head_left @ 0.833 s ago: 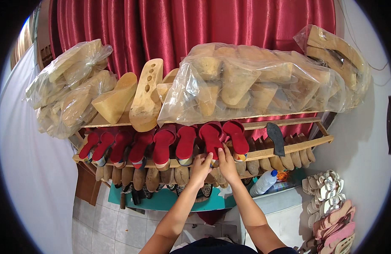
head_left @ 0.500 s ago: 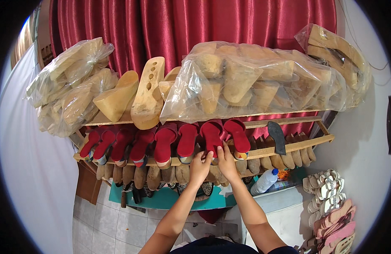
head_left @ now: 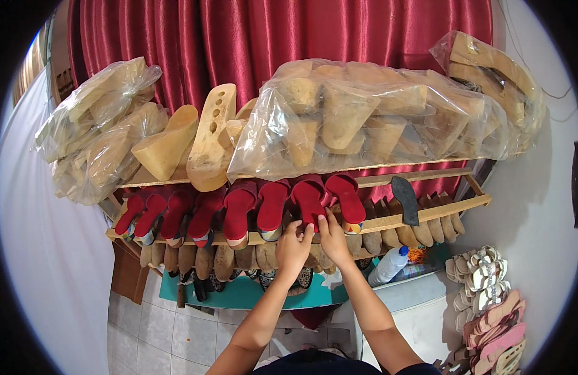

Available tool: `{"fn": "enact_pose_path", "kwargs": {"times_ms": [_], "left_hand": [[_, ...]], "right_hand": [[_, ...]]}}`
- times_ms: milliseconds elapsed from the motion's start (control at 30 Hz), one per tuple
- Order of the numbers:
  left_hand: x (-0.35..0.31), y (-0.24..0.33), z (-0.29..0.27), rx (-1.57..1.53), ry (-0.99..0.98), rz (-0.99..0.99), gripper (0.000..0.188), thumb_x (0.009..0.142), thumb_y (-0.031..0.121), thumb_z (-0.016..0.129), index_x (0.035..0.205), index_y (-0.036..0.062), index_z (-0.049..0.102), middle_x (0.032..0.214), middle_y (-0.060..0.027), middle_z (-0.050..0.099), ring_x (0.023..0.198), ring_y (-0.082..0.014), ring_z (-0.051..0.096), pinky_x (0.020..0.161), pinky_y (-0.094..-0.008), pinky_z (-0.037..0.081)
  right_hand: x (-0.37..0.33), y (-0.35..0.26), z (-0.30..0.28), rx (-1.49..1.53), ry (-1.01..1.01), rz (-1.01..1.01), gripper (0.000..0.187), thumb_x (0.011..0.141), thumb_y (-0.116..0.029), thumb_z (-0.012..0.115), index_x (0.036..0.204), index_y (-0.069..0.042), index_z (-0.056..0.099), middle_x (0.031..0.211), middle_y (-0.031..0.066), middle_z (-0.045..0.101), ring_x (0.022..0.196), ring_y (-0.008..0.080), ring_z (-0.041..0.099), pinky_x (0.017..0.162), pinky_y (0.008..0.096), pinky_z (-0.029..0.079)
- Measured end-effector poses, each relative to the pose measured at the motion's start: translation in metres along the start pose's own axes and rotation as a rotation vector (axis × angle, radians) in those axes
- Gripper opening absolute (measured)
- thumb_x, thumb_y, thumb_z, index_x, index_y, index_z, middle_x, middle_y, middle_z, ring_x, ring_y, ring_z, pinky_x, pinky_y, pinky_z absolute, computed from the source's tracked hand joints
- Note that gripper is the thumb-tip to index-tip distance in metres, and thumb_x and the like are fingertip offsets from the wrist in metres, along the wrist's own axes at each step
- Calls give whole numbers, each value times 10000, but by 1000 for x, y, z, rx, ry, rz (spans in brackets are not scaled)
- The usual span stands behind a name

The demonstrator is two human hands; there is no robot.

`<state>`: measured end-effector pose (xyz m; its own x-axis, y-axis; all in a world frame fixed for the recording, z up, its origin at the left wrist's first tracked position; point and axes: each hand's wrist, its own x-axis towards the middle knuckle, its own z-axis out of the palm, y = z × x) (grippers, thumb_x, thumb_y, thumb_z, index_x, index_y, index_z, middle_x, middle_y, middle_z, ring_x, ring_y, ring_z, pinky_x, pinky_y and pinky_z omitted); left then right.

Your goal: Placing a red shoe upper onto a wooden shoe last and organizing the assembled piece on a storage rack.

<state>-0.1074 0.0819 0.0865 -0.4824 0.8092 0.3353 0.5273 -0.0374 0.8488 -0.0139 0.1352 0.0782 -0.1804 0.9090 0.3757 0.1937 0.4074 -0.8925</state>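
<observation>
Side by side along a wooden rack stand several red wedge sandals with multicoloured heels. My left hand (head_left: 294, 250) and my right hand (head_left: 333, 239) both grip the heel end of one red sandal (head_left: 309, 199) in that row, their fingers bent around its sides. The fingertips partly cover its heel. Just to the right, close to my right hand, stands another red sandal (head_left: 346, 197); on the left its neighbour is a red sandal (head_left: 271, 203) near my left hand.
Above, the upper shelf carries a large clear plastic bag (head_left: 395, 125) of wooden shoe lasts and a bare wooden last (head_left: 211, 137). A black sole (head_left: 405, 201) leans on the rack's right. Lower down are a water bottle (head_left: 389, 265), white sandals (head_left: 486, 272) and pink sandals (head_left: 498, 325).
The view has shifted slightly, so the rack appears a little further left. Both hands stay on the same red sandal, with hardly any movement.
</observation>
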Motion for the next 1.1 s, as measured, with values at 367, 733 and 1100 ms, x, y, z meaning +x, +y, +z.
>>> {"fn": "enact_pose_path", "kwargs": {"times_ms": [367, 733, 1100], "left_hand": [[-6, 2, -7, -21, -21, 43, 342, 806, 268, 554, 975, -30, 553, 840, -165, 620, 763, -228, 617, 670, -297, 468], [-24, -8, -3, -1, 22, 156, 316, 771, 187, 590, 1006, -19, 545, 892, -165, 599, 805, -243, 605, 661, -299, 471], [-33, -12, 0, 13, 82, 253, 328, 766, 127, 579, 1058, -4, 507, 1032, -190, 530, 878, -288, 571, 720, -350, 459]], "right_hand": [[-14, -18, -2, -89, 12, 11, 462, 889, -240, 362, 1210, 92, 342, 1067, 307, 486, 1000, 390, 494, 838, 373, 389], [-50, -1, -1, -189, 137, -215, 389, 811, -103, 473, 1153, 71, 409, 1097, 251, 480, 1008, 363, 488, 844, 367, 391], [-53, 6, -5, -210, 159, -262, 400, 768, -83, 539, 1129, 59, 444, 1089, 218, 495, 989, 342, 503, 833, 359, 404]]}}
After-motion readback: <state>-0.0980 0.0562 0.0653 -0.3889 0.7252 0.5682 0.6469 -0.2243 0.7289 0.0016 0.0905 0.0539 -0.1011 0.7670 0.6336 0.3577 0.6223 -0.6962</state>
